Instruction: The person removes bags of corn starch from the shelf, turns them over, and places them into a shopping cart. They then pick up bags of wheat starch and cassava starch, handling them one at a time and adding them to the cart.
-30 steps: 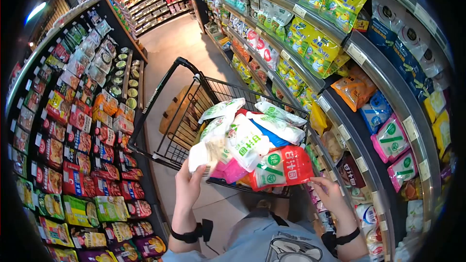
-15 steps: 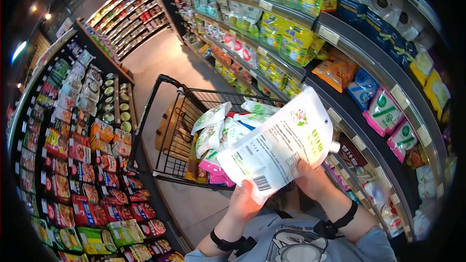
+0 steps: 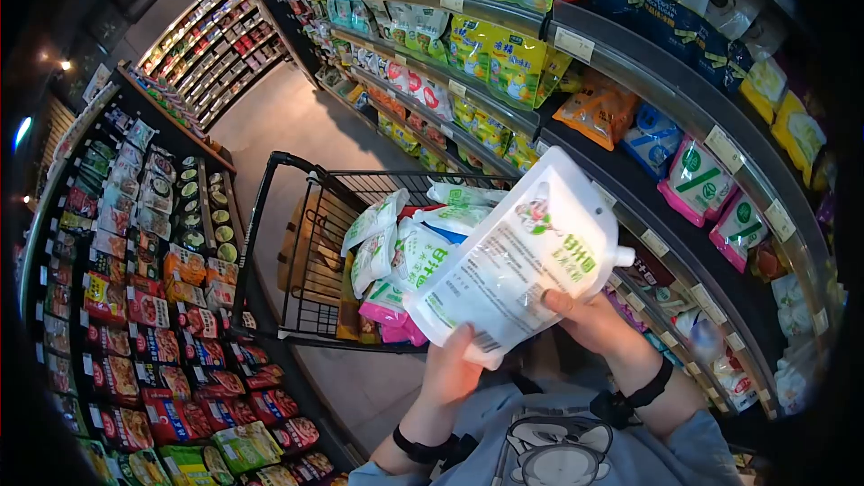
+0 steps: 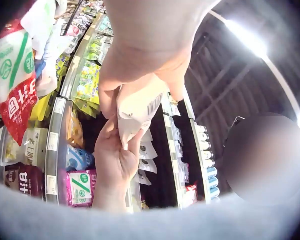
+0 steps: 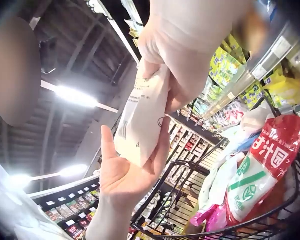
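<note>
A white spouted pouch (image 3: 513, 261) with green lettering, small print and a barcode is held tilted in front of the body, its back facing up. My left hand (image 3: 450, 369) grips its lower corner by the barcode, thumb on the front. At the right edge, below the white spout, my right hand (image 3: 589, 319) pinches it with the thumb across the print. The left wrist view shows the pouch (image 4: 137, 107) edge-on between both hands. Beyond it, white and pink bags (image 3: 373, 256) fill the black cart (image 3: 292, 301); a red-and-white bag (image 5: 270, 155) also lies there.
Close on the right runs a curved shelf (image 3: 504, 94) of bagged goods, including pink-and-white bags (image 3: 697, 180). On the left stands a rack of red packets (image 3: 153, 346). The aisle floor (image 3: 270, 121) stretches ahead past the cart.
A second ago the left hand held a blurred white item over the cart and the right hand was at the red bag. Both hands then took the pouch; since then the view has turned slightly.
</note>
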Tool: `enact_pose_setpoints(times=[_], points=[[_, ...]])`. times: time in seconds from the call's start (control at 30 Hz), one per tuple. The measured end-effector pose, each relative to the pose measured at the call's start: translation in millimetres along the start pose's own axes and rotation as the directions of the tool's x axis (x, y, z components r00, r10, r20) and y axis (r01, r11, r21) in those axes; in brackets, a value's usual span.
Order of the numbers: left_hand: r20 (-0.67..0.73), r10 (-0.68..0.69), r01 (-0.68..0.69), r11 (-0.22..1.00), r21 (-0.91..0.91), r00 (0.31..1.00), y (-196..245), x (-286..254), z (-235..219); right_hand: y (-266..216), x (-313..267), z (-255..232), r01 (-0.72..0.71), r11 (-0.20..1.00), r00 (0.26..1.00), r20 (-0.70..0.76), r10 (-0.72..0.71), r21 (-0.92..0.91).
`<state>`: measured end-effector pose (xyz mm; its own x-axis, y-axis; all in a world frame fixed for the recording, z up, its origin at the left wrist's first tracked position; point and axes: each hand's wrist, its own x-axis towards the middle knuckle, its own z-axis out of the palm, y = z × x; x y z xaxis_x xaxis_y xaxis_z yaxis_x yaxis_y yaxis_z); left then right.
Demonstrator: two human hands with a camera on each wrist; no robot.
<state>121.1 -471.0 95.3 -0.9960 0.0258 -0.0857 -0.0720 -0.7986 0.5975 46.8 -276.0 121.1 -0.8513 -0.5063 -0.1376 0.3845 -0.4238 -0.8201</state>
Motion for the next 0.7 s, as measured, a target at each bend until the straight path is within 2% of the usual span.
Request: enact_pose_setpoints(times=[0.03,0.07,0.1,0.13,0.17,0.2,0.27,0.3,0.37,0.4,0.47,0.5,0.53,0.57,0.6,0.63,0.67,0.7], points=[[-0.176,-0.063,0.05,0.996,-0.077,0.982,4.0,1.3,0.1,6.2,-0.5,-6.3,-0.033,0.995,0.999,-0.003,0.032,-0.094],[-0.171,-0.059,0.047,0.996,-0.073,0.983,9.5,2.1,-2.2,3.2,-1.3,-7.8,-0.026,0.995,1.0,0.0,0.026,-0.094],[-0.266,0.098,-0.096,0.995,0.024,0.959,17.6,3.3,-7.4,-1.9,-3.0,-7.8,-0.09,0.985,0.993,0.068,0.101,-0.146],[-0.339,0.256,-0.225,0.966,0.131,0.905,26.6,5.1,-13.6,-5.9,-4.8,-9.3,-0.148,0.968,0.976,0.127,0.176,-0.203],[-0.361,0.4,-0.295,0.903,0.312,0.842,36.5,5.2,-23.3,-5.0,-7.0,-14.6,-0.119,0.932,0.983,0.091,0.159,-0.341],[-0.352,0.538,-0.344,0.805,0.483,0.766,46.9,4.9,-35.7,-4.7,-10.3,-20.6,-0.111,0.934,0.985,0.084,0.148,-0.341],[-0.278,0.726,-0.311,0.563,0.766,0.629,64.0,9.1,-60.7,-2.9,-18.8,-34.7,-0.169,0.915,0.986,-0.061,0.158,-0.367],[-0.269,0.722,-0.315,0.563,0.764,0.637,68.0,12.4,-74.6,2.0,-22.2,-44.4,-0.157,0.915,0.987,-0.101,0.128,-0.372],[-0.103,0.789,-0.182,0.263,0.947,0.606,71.7,19.9,-113.2,5.1,-31.6,-57.4,-0.158,0.91,0.983,-0.144,0.109,-0.384],[0.222,0.76,-0.142,-0.171,0.975,0.611,74.0,26.4,-155.8,6.9,-36.4,-62.4,-0.166,0.902,0.978,-0.182,0.1,-0.399],[0.208,0.488,0.13,-0.572,0.81,0.848,68.2,26.5,-129.4,11.2,-43.2,-72.7,-0.17,0.895,0.974,-0.21,0.088,-0.412],[-0.061,0.352,0.256,-0.541,0.801,0.934,58.1,25.0,-134.2,12.9,-49.5,-81.4,-0.183,0.885,0.969,-0.232,0.089,-0.428],[-0.102,0.16,0.166,-0.457,0.874,0.982,50.8,29.5,-152.1,19.0,-54.7,-92.2,-0.157,0.89,0.973,-0.222,0.064,-0.429],[0.27,0.256,-0.112,-0.501,0.858,0.928,33.8,28.8,-163.0,21.7,-62.1,-99.7,-0.127,0.894,0.973,-0.228,0.029,-0.429],[0.162,0.18,-0.1,-0.311,0.945,0.97,27.1,34.7,-175.2,26.3,-70.4,-108.5,-0.118,0.888,0.967,-0.255,0.001,-0.445],[0.043,0.16,0.003,-0.273,0.962,0.986,23.4,38.3,-168.1,26.9,-79.5,-114.5,-0.087,0.889,0.959,-0.28,-0.047,-0.449],[0.168,0.115,-0.136,-0.243,0.96,0.979,22.4,39.1,-144.5,30.3,-86.9,-125.1,-0.087,0.87,0.951,-0.3,-0.073,-0.485],[0.441,-0.075,-0.414,-0.515,0.751,0.894,23.0,45.4,-202.3,36.5,-94.0,-135.9,-0.07,0.879,0.934,-0.342,-0.109,-0.471]])
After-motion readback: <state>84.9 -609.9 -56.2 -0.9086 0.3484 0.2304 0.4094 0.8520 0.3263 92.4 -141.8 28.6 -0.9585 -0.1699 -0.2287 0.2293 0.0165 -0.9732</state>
